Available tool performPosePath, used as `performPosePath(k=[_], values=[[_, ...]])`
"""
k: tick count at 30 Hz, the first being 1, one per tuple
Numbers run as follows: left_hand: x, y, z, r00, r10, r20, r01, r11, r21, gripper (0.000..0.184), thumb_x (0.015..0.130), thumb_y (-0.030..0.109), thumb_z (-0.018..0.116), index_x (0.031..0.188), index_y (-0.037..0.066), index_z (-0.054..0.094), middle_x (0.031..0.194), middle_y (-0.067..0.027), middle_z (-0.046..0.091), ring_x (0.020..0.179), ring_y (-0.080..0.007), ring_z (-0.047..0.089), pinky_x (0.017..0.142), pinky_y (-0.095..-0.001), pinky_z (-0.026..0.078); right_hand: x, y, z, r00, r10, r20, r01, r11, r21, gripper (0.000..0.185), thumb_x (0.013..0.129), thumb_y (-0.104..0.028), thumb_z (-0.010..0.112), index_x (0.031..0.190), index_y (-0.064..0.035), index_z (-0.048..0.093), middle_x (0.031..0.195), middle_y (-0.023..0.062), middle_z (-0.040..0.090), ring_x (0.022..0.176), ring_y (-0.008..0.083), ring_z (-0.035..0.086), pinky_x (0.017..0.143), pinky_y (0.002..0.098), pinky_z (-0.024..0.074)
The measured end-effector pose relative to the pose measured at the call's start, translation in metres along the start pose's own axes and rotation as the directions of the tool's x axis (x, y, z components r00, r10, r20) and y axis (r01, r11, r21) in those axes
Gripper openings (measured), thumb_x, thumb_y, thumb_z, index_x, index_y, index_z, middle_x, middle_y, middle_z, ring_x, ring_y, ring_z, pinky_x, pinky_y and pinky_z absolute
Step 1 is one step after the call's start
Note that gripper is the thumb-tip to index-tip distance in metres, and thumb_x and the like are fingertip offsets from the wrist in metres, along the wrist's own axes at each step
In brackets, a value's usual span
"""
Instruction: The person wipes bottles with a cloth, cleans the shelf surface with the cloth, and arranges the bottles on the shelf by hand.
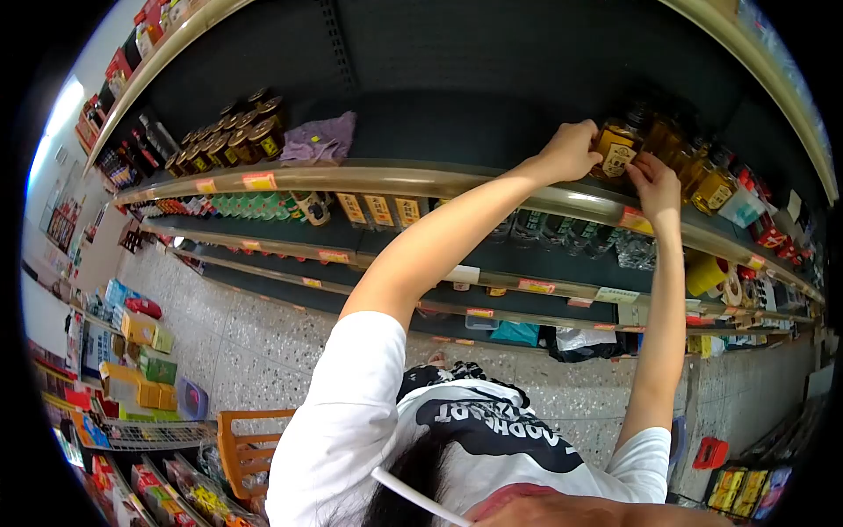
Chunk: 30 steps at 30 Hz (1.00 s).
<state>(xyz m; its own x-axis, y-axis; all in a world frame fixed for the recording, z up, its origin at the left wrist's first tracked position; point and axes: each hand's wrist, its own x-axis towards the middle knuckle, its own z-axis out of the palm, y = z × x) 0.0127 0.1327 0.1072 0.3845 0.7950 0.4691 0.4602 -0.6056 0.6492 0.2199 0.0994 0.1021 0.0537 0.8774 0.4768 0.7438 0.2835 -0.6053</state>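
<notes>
A squat glass bottle of amber liquid [618, 147] with a pale label stands upright at the front of the upper shelf, on the right. My left hand [571, 153] grips its left side, thumb toward the front. On its lower right side, the fingers of my right hand [657, 186] are closed against the glass. Behind and to the right are more amber bottles [713, 189], partly hidden by the held one and my right hand.
A purple cloth [320, 139] and rows of dark-lidded jars [237, 140] sit on the same shelf at left. Lower shelves hold boxes [378, 210] and clear bottles [555, 230]. A wooden chair [235, 452] stands behind me at left.
</notes>
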Motion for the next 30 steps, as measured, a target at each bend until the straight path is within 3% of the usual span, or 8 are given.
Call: performPosePath(k=[2,6,18,21,28,30], values=[[-0.002,-0.005,-0.013,0.999,-0.011,0.039,0.011,1.0,-0.003,0.036,0.086,0.014,0.071,0.112,-0.006,0.058,0.104,-0.0238,0.069,0.097,-0.0344,0.068,0.081,-0.0388,0.055,-0.001,-0.014,-0.003,0.997,0.02,0.072,-0.027,0.995,0.098,0.039,0.088,-0.016,0.071,0.119,0.0057,0.063,0.109,0.0225,0.07,0.102,0.0289,0.069,0.085,0.0375,0.0542],[-0.009,-0.019,-0.035,0.998,-0.014,0.066,0.016,1.0,-0.025,0.033,0.085,0.014,0.072,0.109,-0.005,0.06,0.103,-0.0214,0.07,0.096,-0.0313,0.069,0.08,-0.038,0.055,0.007,-0.03,0.005,0.987,-0.01,0.163,0.001,0.999,0.053,0.033,0.087,-0.016,0.072,0.11,0.0072,0.065,0.101,0.0226,0.071,0.093,0.0284,0.071,0.077,0.0374,0.055],[-0.037,-0.065,-0.112,0.992,-0.125,0.006,0.125,0.992,0.011,0.032,0.082,0.013,0.074,0.105,-0.006,0.061,0.1,-0.0217,0.071,0.093,-0.0299,0.071,0.08,-0.0362,0.056,0.035,-0.093,0.064,0.944,-0.232,0.236,0.216,0.972,0.094,0.027,0.077,-0.017,0.079,0.088,0.0058,0.069,0.082,0.0205,0.07,0.077,0.0294,0.072,0.066,0.0361,0.055],[-0.044,-0.077,-0.133,0.985,-0.162,0.06,0.161,0.987,0.025,0.029,0.089,0.011,0.07,0.109,-0.006,0.057,0.102,-0.0197,0.068,0.087,-0.0219,0.069,0.073,-0.0322,0.056,0.048,-0.103,0.085,0.92,-0.276,0.278,0.268,0.961,0.066,0.029,0.077,-0.02,0.08,0.088,0.0049,0.07,0.081,0.0199,0.071,0.077,0.0303,0.071,0.067,0.0367,0.0549],[-0.059,-0.103,-0.172,0.96,-0.28,0.03,0.282,0.956,-0.087,0.028,0.086,0.008,0.071,0.108,-0.006,0.059,0.097,-0.0178,0.07,0.082,-0.0198,0.069,0.07,-0.03,0.057,0.068,-0.136,0.123,0.879,-0.29,0.38,0.277,0.957,0.088,0.027,0.076,-0.022,0.08,0.083,0.0019,0.072,0.08,0.0191,0.07,0.077,0.0308,0.07,0.069,0.04,0.0546],[-0.063,-0.111,-0.182,0.946,-0.318,0.054,0.322,0.941,-0.104,0.028,0.091,0.008,0.067,0.112,-0.005,0.055,0.102,-0.015,0.066,0.09,-0.02,0.066,0.077,-0.0302,0.057,0.074,-0.149,0.132,0.844,-0.331,0.421,0.369,0.93,-0.008,0.027,0.077,-0.024,0.08,0.082,0.0015,0.072,0.079,0.0181,0.07,0.077,0.0309,0.07,0.069,0.0406,0.0548]])
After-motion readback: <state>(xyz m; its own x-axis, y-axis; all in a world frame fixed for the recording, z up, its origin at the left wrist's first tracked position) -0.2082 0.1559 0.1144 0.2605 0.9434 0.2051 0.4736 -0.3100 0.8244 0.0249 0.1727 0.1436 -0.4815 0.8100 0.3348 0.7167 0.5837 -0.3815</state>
